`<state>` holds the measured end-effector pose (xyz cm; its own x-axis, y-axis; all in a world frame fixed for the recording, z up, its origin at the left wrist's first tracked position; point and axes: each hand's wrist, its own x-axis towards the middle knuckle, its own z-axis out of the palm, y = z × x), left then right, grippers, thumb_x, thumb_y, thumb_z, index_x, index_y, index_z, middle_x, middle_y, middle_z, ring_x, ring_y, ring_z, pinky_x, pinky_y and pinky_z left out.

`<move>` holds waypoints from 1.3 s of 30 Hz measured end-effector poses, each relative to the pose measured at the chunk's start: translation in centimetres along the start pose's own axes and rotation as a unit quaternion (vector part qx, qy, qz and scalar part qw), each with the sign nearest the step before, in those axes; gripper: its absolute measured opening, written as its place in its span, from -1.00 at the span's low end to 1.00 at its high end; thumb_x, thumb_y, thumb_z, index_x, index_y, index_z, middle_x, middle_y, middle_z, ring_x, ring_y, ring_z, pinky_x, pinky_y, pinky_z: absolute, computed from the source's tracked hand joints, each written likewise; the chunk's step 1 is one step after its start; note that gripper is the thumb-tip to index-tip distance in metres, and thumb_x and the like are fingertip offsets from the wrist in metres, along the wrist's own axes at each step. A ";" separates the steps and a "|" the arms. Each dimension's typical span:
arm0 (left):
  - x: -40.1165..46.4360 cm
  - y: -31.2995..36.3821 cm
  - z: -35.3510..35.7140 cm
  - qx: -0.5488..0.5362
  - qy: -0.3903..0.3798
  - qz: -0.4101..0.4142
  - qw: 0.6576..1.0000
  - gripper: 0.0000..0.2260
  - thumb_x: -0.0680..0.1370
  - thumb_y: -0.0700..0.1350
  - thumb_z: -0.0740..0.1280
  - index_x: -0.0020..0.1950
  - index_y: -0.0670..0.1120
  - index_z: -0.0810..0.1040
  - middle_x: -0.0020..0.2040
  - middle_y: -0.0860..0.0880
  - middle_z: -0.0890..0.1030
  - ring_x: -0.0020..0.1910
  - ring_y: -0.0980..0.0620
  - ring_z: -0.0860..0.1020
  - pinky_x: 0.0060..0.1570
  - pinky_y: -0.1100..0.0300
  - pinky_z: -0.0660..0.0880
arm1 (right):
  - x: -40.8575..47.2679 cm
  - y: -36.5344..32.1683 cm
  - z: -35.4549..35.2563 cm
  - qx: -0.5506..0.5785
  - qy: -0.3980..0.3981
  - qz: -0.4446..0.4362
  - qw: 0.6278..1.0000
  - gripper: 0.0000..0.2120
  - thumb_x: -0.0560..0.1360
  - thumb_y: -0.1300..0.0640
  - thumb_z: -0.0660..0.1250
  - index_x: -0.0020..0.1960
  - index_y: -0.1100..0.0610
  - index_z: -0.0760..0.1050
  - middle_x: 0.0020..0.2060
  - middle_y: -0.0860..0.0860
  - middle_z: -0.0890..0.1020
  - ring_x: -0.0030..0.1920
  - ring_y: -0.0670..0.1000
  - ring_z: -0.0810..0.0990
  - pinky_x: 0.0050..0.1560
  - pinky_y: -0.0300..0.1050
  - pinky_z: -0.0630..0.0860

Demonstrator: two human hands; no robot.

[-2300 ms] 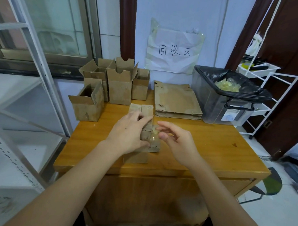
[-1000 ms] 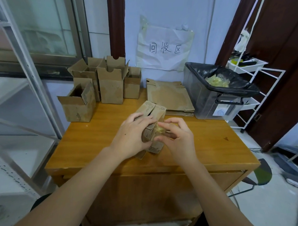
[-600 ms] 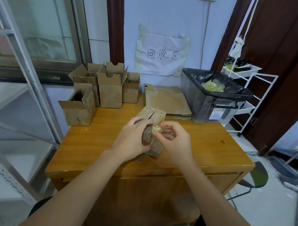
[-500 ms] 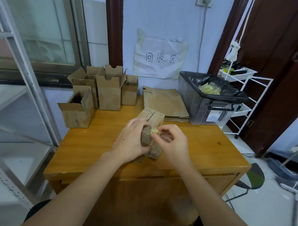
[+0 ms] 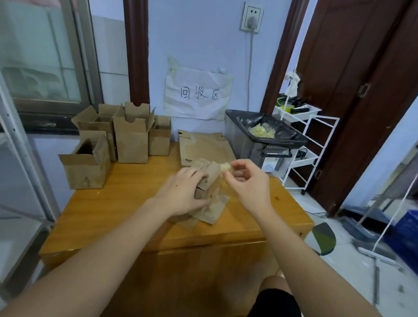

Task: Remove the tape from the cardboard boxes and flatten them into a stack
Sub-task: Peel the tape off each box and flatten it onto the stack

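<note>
Left hand (image 5: pixel 182 195) grips box (image 5: pixel 210 182); right hand (image 5: pixel 248 185) pinches tape (image 5: pixel 226 167) (seemingly wadded)

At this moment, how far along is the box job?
Done: a flat stack lies at the table's back, and peeled tape sits in the bin. In hand: the left hand holds a box on the table while the right hand pinches a tape wad. Left: the open boxes at back left are not yet flattened.
</note>
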<state>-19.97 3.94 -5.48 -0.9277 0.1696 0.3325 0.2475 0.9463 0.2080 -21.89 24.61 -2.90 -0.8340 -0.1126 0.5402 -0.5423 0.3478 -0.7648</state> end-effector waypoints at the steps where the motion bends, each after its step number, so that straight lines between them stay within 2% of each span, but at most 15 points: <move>1: 0.4 0.1 -0.2 0.024 -0.002 -0.002 1.000 -0.26 0.46 0.41 0.40 0.54 0.14 0.32 0.44 0.10 0.41 0.43 0.03 0.34 0.31 0.01 0.45 | 0.6 0.2 -0.5 -0.011 0.005 -0.012 1.000 -0.80 0.48 0.10 0.54 0.07 0.08 0.63 -0.16 -0.06 0.63 -0.23 -0.15 0.62 -0.17 -0.29 0.57; 4: 1.3 0.4 -0.4 0.071 -0.014 -0.007 0.997 -0.28 0.47 0.42 0.37 0.54 0.13 0.33 0.42 0.07 0.41 0.40 0.00 0.35 0.32 -0.02 0.42 | 2.6 0.9 -1.8 -0.039 0.020 -0.040 0.998 -0.82 0.49 0.12 0.54 0.07 0.06 0.65 -0.03 -0.03 0.62 -0.14 -0.03 0.67 -0.10 -0.24 0.62; 7: 2.0 0.3 0.0 0.079 -0.026 -0.020 0.996 -0.30 0.48 0.41 0.35 0.53 0.12 0.33 0.42 0.05 0.38 0.43 -0.01 0.32 0.35 -0.04 0.41 | 4.7 1.6 -2.8 -0.046 0.037 -0.023 0.998 -0.82 0.49 0.12 0.54 0.07 0.02 0.63 -0.12 0.03 0.67 -0.15 0.03 0.66 -0.09 -0.17 0.61; 10: 2.5 0.0 0.6 0.063 -0.024 -0.022 0.998 -0.32 0.47 0.40 0.35 0.50 0.13 0.33 0.40 0.05 0.38 0.40 -0.01 0.29 0.29 -0.04 0.46 | 7.2 2.0 -4.1 -0.053 0.055 -0.011 0.997 -0.78 0.49 0.12 0.54 0.12 0.09 0.63 -0.16 -0.06 0.66 -0.22 -0.14 0.63 -0.09 -0.25 0.60; 12: 3.0 -0.1 0.7 0.070 -0.025 -0.011 0.997 -0.33 0.44 0.41 0.37 0.46 0.14 0.35 0.38 0.06 0.38 0.37 -0.01 0.30 0.26 -0.03 0.47 | 9.0 2.2 -5.0 -0.058 0.068 -0.004 0.996 -0.76 0.49 0.07 0.54 0.12 0.06 0.62 -0.15 -0.12 0.66 -0.23 -0.21 0.62 -0.11 -0.31 0.58; 14: 3.6 -0.4 0.3 0.089 -0.035 0.006 0.995 -0.34 0.41 0.45 0.37 0.39 0.15 0.36 0.32 0.08 0.40 0.30 0.00 0.32 0.22 -0.01 0.47 | 10.9 2.8 -5.7 -0.059 0.080 0.003 0.995 -0.76 0.48 0.03 0.55 0.10 0.01 0.61 -0.15 -0.11 0.66 -0.23 -0.24 0.62 -0.13 -0.34 0.57; 18: 4.8 -1.2 -0.4 0.101 -0.062 0.041 0.992 -0.32 0.34 0.55 0.31 0.30 0.19 0.37 0.22 0.14 0.39 0.17 0.07 0.31 0.18 0.04 0.43 | 15.1 4.1 -6.4 -0.082 0.090 0.011 0.993 -0.77 0.46 0.01 0.54 0.06 0.06 0.63 -0.13 -0.03 0.66 -0.22 -0.21 0.57 -0.14 -0.33 0.54; 22: 5.4 -1.4 -0.3 0.097 -0.071 0.064 0.991 -0.34 0.35 0.54 0.29 0.28 0.17 0.35 0.19 0.15 0.34 0.15 0.09 0.28 0.16 0.08 0.40 | 19.9 5.7 -5.8 -0.155 0.064 -0.005 0.986 -0.80 0.47 0.00 0.52 0.03 0.07 0.64 -0.07 0.00 0.67 -0.15 -0.12 0.60 0.03 -0.17 0.58; 27: 5.0 -1.9 0.9 0.069 -0.025 0.073 0.995 -0.42 0.38 0.49 0.31 0.23 0.16 0.37 0.17 0.15 0.37 0.15 0.09 0.30 0.14 0.10 0.45 | 25.6 8.0 -4.4 -0.223 0.029 0.006 0.974 -0.75 0.47 0.03 0.47 0.11 0.10 0.67 -0.01 0.08 0.68 -0.03 0.04 0.65 0.14 0.05 0.60; 30: 4.9 -2.1 1.3 0.058 -0.005 0.077 0.995 -0.41 0.40 0.52 0.26 0.24 0.16 0.41 0.17 0.17 0.39 0.12 0.10 0.32 0.11 0.13 0.47 | 28.2 8.5 -3.7 -0.254 0.018 0.011 0.967 -0.78 0.50 0.05 0.41 0.11 0.09 0.64 -0.03 0.06 0.69 -0.02 0.07 0.64 0.10 0.06 0.60; 33: 4.8 -2.1 1.5 0.052 0.001 0.079 0.996 -0.41 0.41 0.52 0.24 0.26 0.17 0.42 0.17 0.16 0.40 0.12 0.10 0.32 0.11 0.13 0.46 | 30.0 9.0 -3.2 -0.333 -0.024 0.022 0.942 -0.85 0.53 0.02 0.40 0.06 0.03 0.66 -0.04 0.05 0.70 -0.05 0.10 0.65 0.04 0.07 0.63; 36: 4.9 -2.3 1.6 0.041 0.009 0.081 0.996 -0.42 0.41 0.51 0.25 0.25 0.15 0.43 0.15 0.15 0.41 0.11 0.10 0.33 0.08 0.12 0.47 | 30.5 9.0 -2.7 -0.391 -0.092 0.033 0.915 -0.80 0.60 0.09 0.37 0.17 0.06 0.69 0.10 0.10 0.70 0.05 0.14 0.67 0.15 0.06 0.61; 39: 4.9 -2.3 1.6 0.040 0.004 0.080 0.996 -0.41 0.40 0.51 0.24 0.25 0.16 0.42 0.16 0.15 0.41 0.12 0.10 0.33 0.09 0.12 0.47 | 30.2 8.7 -2.0 -0.436 -0.128 0.002 0.891 -0.73 0.66 0.18 0.24 0.26 0.09 0.66 0.19 0.14 0.67 0.09 0.18 0.66 0.14 0.04 0.60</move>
<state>-25.54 3.07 -5.81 -0.8760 0.3182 0.3626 0.3685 0.9264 0.0772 -51.61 26.08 7.44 -0.8923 -0.2795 0.3545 -0.3473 0.9267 -0.1436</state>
